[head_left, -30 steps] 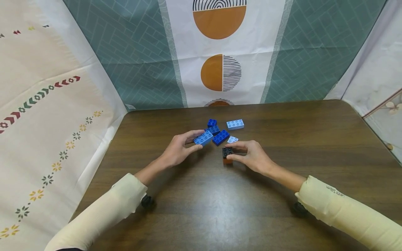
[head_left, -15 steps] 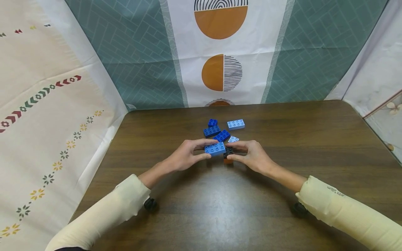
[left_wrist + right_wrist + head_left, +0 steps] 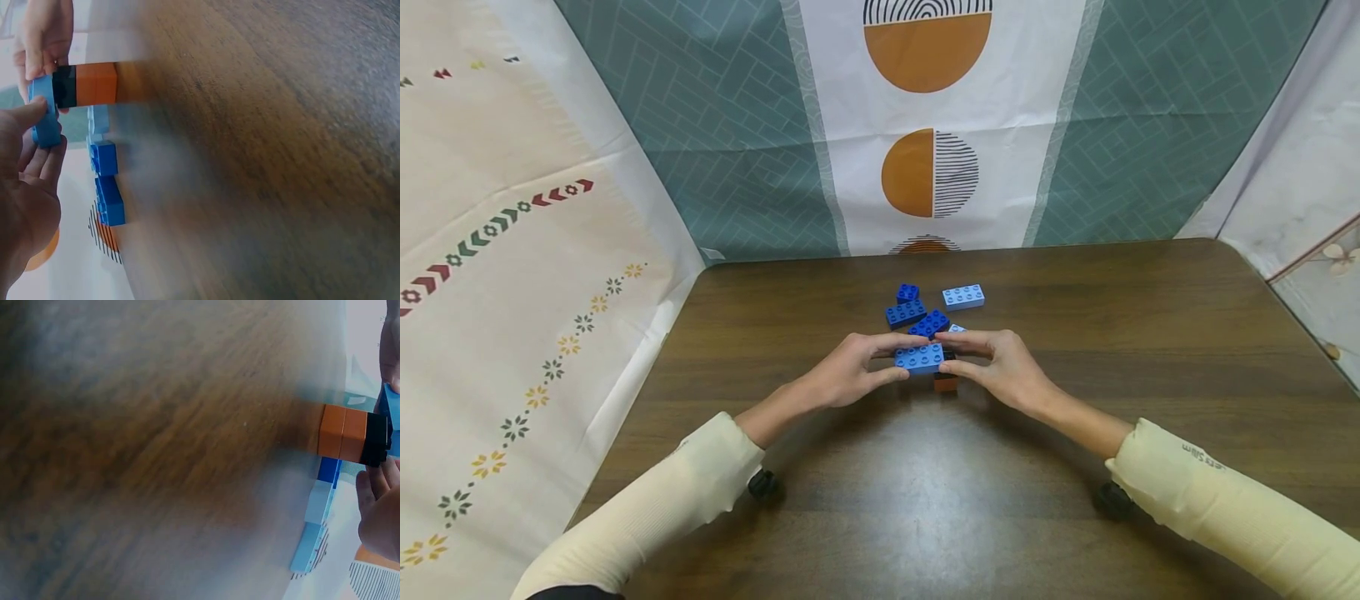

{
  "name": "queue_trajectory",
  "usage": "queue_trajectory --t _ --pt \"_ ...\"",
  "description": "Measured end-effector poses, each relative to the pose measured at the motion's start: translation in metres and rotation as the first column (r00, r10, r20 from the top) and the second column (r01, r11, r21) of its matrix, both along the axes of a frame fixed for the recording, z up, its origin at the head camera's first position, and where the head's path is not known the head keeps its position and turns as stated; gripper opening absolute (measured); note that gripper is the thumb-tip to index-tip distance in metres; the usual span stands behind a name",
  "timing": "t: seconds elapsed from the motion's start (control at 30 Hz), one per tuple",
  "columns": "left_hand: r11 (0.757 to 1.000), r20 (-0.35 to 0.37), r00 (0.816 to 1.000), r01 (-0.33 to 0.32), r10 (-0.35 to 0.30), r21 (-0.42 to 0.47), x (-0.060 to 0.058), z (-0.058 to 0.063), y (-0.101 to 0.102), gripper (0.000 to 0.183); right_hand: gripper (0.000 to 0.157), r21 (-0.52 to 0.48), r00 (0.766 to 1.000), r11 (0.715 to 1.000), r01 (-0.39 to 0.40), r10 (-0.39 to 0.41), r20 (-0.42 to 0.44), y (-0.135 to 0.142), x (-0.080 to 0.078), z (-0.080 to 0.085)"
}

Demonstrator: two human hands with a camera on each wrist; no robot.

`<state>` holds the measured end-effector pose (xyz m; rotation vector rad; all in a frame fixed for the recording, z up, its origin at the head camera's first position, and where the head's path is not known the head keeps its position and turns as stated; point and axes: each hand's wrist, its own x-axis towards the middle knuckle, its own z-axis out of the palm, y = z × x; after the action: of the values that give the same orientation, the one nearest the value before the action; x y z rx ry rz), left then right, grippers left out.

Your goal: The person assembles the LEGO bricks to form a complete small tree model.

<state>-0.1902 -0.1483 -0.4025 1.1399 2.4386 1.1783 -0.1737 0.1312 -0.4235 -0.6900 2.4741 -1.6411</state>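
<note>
A medium-blue brick (image 3: 919,358) lies across the top of a small stack, overhanging it to the left. My left hand (image 3: 842,372) pinches the brick's left part between thumb and fingers. At its right end, my right hand (image 3: 1009,373) pinches it, thumb in front and fingers behind. Under the blue brick is a black brick (image 3: 64,86), resting on orange bricks (image 3: 97,84) that stand on the table. A seam in the orange part shows in the right wrist view. From the head view, the hands and blue brick cover most of the black one.
Behind the hands lie several loose bricks: a small dark blue one (image 3: 907,292), two longer dark blue ones and a light blue one (image 3: 963,297). A pale brick (image 3: 957,328) is partly hidden by the right fingers. The brown table (image 3: 940,508) extends toward the person.
My left hand has carried the blue brick rightward onto the stack. My right fingers have shifted up from the black brick to the blue brick's end.
</note>
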Motion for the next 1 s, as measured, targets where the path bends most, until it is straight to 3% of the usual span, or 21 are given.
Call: queue_trajectory --t 0.2,0.4,0.57,0.77,1.0 --pt "1.000 0.007 1.000 0.015 -0.015 0.007 -0.001 0.000 0.000 0.050 0.038 0.012 0.999 1.000 0.008 -0.007 -0.039 -0.002 0.001 0.002" --pt "0.998 0.030 0.999 -0.017 0.015 0.060 0.001 -0.007 0.004 0.050 0.036 0.007 0.999 1.000 0.010 -0.009 -0.040 -0.002 -0.001 0.002" --pt "0.982 0.067 0.993 -0.110 0.101 0.152 0.009 -0.018 0.011 0.047 0.036 -0.004 1.000 1.000 0.000 0.000 -0.031 -0.001 -0.001 0.002" --pt "0.955 0.072 0.970 -0.240 0.231 0.177 0.016 -0.025 0.022 0.038 0.035 -0.007 1.000 1.000 -0.005 0.004 -0.029 -0.001 0.000 0.000" --pt "0.936 0.085 0.960 -0.281 0.268 0.211 0.019 -0.027 0.027 0.035 0.035 -0.007 1.000 1.000 -0.007 0.007 -0.030 0.000 -0.001 -0.001"
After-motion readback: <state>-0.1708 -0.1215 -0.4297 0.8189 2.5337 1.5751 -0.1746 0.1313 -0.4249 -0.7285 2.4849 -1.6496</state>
